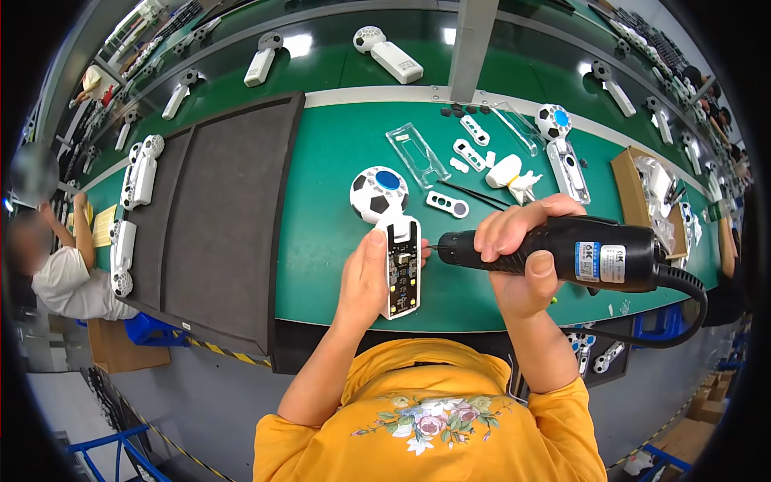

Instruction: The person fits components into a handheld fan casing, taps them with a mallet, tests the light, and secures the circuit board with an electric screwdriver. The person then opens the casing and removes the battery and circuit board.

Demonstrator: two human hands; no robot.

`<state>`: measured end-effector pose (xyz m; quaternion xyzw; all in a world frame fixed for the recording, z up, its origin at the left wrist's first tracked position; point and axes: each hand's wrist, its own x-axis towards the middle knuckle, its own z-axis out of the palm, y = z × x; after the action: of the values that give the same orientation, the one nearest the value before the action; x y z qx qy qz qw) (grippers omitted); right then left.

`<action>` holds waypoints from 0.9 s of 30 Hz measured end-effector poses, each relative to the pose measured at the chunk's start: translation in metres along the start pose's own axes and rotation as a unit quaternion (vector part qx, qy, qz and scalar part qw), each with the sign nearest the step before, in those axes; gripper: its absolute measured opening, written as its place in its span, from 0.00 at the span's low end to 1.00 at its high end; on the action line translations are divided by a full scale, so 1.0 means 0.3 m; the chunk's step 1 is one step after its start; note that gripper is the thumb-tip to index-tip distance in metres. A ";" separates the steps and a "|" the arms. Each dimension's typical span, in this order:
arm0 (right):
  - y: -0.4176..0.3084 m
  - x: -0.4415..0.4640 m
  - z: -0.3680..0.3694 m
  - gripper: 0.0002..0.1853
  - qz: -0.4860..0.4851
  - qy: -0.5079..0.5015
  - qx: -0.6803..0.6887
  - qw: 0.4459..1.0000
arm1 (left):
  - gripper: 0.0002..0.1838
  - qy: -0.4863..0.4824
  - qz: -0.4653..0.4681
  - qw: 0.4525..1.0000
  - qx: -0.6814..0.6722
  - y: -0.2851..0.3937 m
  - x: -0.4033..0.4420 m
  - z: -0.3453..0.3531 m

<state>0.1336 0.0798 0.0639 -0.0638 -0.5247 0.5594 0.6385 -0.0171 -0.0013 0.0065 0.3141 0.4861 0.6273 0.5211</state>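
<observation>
My left hand is closed around a white handheld device with a football-patterned round head and a blue disc on it. Its handle is uncovered, showing a dark circuit board. My right hand grips a black electric screwdriver lying level, its thin bit pointing left at the handle's right edge. Whether the bit touches the device is hard to tell. Just above lie a white oval cover with a dark button and black tweezers.
Clear plastic trays, small white parts and another opened device lie farther back. A cardboard box of bagged parts stands right. A dark foam-lined tray is left. Devices sit on the green conveyor. A co-worker sits far left.
</observation>
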 end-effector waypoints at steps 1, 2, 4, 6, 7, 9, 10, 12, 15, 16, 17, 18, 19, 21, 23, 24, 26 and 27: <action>0.000 0.000 -0.002 0.26 0.000 0.001 -0.003 1.000 | 0.30 0.002 0.000 1.000 0.001 -0.001 0.003 0.000; 0.000 0.000 -0.005 0.26 0.000 0.000 -0.006 1.000 | 0.30 0.001 -0.001 1.000 0.003 -0.001 0.005 0.003; -0.005 0.001 -0.012 0.26 0.001 0.006 -0.001 1.000 | 0.30 0.009 0.008 1.000 0.010 -0.002 0.006 0.009; -0.012 0.004 -0.023 0.26 0.002 0.011 0.004 1.000 | 0.30 0.023 0.007 1.000 0.002 -0.006 0.007 0.012; -0.017 0.006 -0.033 0.26 -0.005 0.010 0.003 1.000 | 0.29 0.038 0.009 0.999 -0.007 -0.008 0.008 0.014; -0.025 0.011 -0.050 0.26 -0.012 0.011 0.001 1.000 | 0.30 0.043 0.007 0.999 -0.006 -0.001 0.006 0.015; -0.028 0.013 -0.057 0.26 -0.019 0.015 0.001 1.000 | 0.30 0.041 0.010 0.999 -0.004 -0.001 0.006 0.014; -0.036 0.016 -0.063 0.26 -0.029 0.019 -0.004 0.999 | 0.30 0.042 0.016 0.999 0.007 0.002 0.004 0.022; -0.037 0.013 -0.070 0.26 -0.025 0.022 -0.002 0.999 | 0.30 0.047 0.007 0.999 0.007 0.007 -0.001 0.022; -0.042 0.014 -0.073 0.26 -0.025 0.022 -0.001 0.999 | 0.30 0.047 0.007 0.999 0.008 0.008 -0.005 0.018; -0.051 0.015 -0.079 0.26 -0.022 0.025 0.007 0.999 | 0.30 0.047 0.005 0.999 -0.019 0.009 -0.011 0.010; -0.065 0.018 -0.087 0.26 -0.018 0.028 0.015 0.999 | 0.30 0.047 0.003 0.998 -0.046 0.011 -0.015 0.001; -0.097 0.019 -0.101 0.27 -0.003 0.037 0.004 0.999 | 0.30 0.060 0.000 0.997 -0.045 0.021 -0.019 -0.008; -0.177 0.025 -0.149 0.29 0.033 0.044 0.042 0.998 | 0.29 0.069 0.005 0.997 -0.042 0.034 -0.024 -0.039; -0.267 0.032 -0.232 0.30 0.075 0.044 0.091 0.992 | 0.29 0.083 -0.004 0.996 -0.018 0.050 -0.026 -0.064; -0.320 0.039 -0.281 0.29 0.089 0.067 0.074 0.991 | 0.29 0.091 -0.012 0.996 -0.010 0.061 -0.029 -0.066; -0.422 0.053 -0.400 0.27 0.123 0.131 -0.007 0.984 | 0.29 0.085 -0.032 0.995 -0.029 0.051 -0.027 -0.088; -0.482 0.060 -0.465 0.27 0.142 0.186 -0.055 0.971 | 0.29 0.083 -0.024 0.996 -0.008 0.047 -0.026 -0.083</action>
<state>0.3275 0.1115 0.1099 -0.2759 -0.4120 0.5929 0.6346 -0.0424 -0.0155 0.0123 0.2449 0.5301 0.6427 0.4959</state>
